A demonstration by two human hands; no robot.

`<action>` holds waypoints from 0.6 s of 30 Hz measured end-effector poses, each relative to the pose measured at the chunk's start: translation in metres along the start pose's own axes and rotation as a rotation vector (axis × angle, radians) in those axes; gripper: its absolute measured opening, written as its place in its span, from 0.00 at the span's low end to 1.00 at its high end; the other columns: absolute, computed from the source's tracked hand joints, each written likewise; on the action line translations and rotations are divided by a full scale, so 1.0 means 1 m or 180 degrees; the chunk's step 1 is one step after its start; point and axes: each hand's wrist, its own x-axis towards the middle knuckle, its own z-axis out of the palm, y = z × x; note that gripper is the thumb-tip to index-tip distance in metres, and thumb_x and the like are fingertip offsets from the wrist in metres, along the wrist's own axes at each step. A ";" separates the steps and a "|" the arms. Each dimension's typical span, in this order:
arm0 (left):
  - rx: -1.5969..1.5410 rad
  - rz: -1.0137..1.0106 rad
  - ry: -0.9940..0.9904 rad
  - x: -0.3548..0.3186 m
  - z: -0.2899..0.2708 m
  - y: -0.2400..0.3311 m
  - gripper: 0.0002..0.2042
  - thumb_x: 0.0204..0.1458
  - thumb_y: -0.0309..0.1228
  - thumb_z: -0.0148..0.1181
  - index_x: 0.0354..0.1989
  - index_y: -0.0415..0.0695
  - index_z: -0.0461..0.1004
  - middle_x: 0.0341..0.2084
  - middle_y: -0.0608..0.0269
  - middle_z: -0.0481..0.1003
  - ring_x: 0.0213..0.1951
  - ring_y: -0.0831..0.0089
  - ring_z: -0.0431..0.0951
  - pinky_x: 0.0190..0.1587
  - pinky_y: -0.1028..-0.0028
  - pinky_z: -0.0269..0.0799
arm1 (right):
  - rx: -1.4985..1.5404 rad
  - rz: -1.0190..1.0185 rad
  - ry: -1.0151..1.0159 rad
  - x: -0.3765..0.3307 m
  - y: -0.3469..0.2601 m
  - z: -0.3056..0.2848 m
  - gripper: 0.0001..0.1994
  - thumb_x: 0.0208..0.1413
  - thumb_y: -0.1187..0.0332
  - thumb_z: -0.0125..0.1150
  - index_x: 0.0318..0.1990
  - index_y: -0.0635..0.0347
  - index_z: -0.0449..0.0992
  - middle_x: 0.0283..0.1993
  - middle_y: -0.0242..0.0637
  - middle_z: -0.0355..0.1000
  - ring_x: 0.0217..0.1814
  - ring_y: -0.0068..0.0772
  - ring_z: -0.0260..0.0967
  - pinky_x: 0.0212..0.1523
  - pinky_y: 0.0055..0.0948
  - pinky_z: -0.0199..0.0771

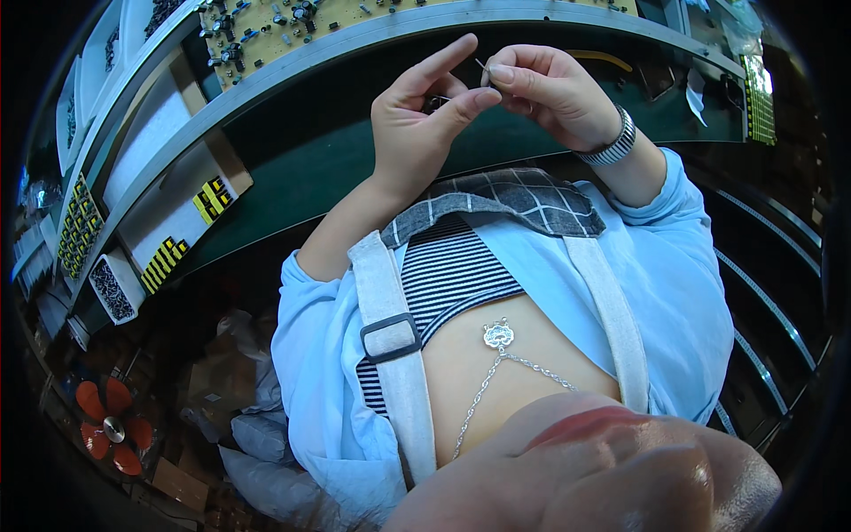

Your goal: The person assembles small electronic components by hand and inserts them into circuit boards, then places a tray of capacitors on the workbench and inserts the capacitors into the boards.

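Note:
Both my hands are raised together in front of the green work surface [292, 151]. My left hand [417, 115] pinches a small dark electronic part [436, 102] between thumb and middle finger, index finger stretched out. My right hand [550, 89], with a striped metal watch band [616, 146] on its wrist, pinches a small component with thin wire leads [484, 71] at its fingertips, just above the left thumb. The two hands touch at the fingertips.
A yellow circuit board [266, 31] with several mounted parts lies on the conveyor rail at the top. White bins with yellow-black components [164, 259] and dark small parts [111, 288] stand at the left. A red fan [111, 427] and bags lie lower left. My blue sleeves and apron fill the middle.

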 end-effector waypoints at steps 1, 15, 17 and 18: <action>-0.0267 -0.0127 -0.0018 0.000 0.000 0.000 0.18 0.47 0.30 0.66 0.48 0.44 0.75 0.22 0.69 0.74 0.23 0.86 0.71 0.26 0.88 0.65 | 0.0003 0.0004 0.0003 0.000 -0.001 -0.001 0.13 0.55 0.56 0.59 0.36 0.55 0.75 0.28 0.26 0.68 0.34 0.17 0.66 0.35 0.18 0.69; -0.2209 -0.1292 0.0127 0.005 0.000 -0.002 0.12 0.53 0.35 0.60 0.43 0.42 0.75 0.18 0.71 0.69 0.16 0.86 0.61 0.18 0.85 0.52 | -0.3439 -0.2826 0.0562 0.010 -0.012 -0.003 0.11 0.48 0.72 0.65 0.40 0.61 0.77 0.36 0.38 0.74 0.34 0.29 0.73 0.34 0.23 0.74; -0.2580 -0.1726 0.0051 0.007 -0.001 -0.002 0.13 0.53 0.36 0.59 0.43 0.42 0.75 0.17 0.71 0.68 0.15 0.85 0.58 0.17 0.84 0.50 | -0.3740 -0.2984 0.0483 0.013 -0.017 -0.008 0.11 0.47 0.73 0.66 0.40 0.62 0.77 0.36 0.39 0.74 0.35 0.30 0.73 0.34 0.23 0.74; -0.2591 -0.1715 0.0030 0.009 0.000 0.000 0.13 0.53 0.36 0.59 0.43 0.42 0.75 0.17 0.71 0.68 0.15 0.85 0.58 0.17 0.84 0.50 | -0.3729 -0.2943 0.0433 0.014 -0.022 -0.011 0.11 0.47 0.73 0.66 0.40 0.62 0.77 0.36 0.39 0.74 0.34 0.30 0.73 0.34 0.23 0.74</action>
